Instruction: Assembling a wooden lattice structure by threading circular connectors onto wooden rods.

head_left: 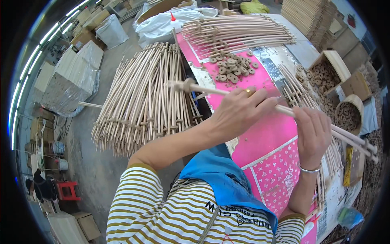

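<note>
Wooden rods (285, 110), smooth, matt.

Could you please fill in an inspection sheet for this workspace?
Surface: pink-covered table, small brown bits scattered on it.
Job's things: wooden rod in hand; large rod pile left of the table; loose wooden discs heaped on the pink.
Clutter: white bottle with red tip at the far end.
Hands: left hand and right hand both grip the rod.
Cables: thin dark lines on the floor, possibly cords.
Surroundings: plastic-wrapped stack and red stool at left.
</note>
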A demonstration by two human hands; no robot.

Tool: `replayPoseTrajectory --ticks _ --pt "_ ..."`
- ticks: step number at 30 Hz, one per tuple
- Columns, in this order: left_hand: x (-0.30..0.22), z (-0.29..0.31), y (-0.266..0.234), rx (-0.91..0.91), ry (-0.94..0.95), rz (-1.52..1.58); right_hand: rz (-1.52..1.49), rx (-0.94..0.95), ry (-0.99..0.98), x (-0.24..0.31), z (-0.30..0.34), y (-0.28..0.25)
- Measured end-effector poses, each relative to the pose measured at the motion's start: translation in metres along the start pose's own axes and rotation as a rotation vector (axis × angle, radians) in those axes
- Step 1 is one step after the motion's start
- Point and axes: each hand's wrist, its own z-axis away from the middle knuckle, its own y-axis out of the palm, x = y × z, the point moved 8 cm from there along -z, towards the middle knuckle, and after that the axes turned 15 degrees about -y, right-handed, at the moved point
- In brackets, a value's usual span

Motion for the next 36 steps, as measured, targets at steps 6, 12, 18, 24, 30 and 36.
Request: replayPoseTrajectory --ticks 6,12,18,24,30,36 --pt "0.019 -0.010 -0.016 0.042 0.058 -0.089 -0.061 -0.044 0.051 -0.001 -0.012 0.019" --pt "0.035 0.010 0.021 0.184 -0.003 -0.108 -0.265 0.002 0.157 -0.002 0.014 0.062" --pt "0.054 0.028 0.037 0.327 -0.095 -0.001 -0.416 0.081 0.231 0.001 0.032 0.099" --pt "0.127 0.044 0.027 0.372 -0.445 -0.012 -0.205 -0.063 0.197 0.006 0.012 0.077" --pt "0.294 0.080 -0.047 0.280 -1.207 0.559 -0.352 0.013 0.320 0.003 0.067 0.096" --pt "0.413 0.169 -0.023 0.125 -1.559 0.705 -0.409 0.071 0.423 0.009 0.098 0.103"
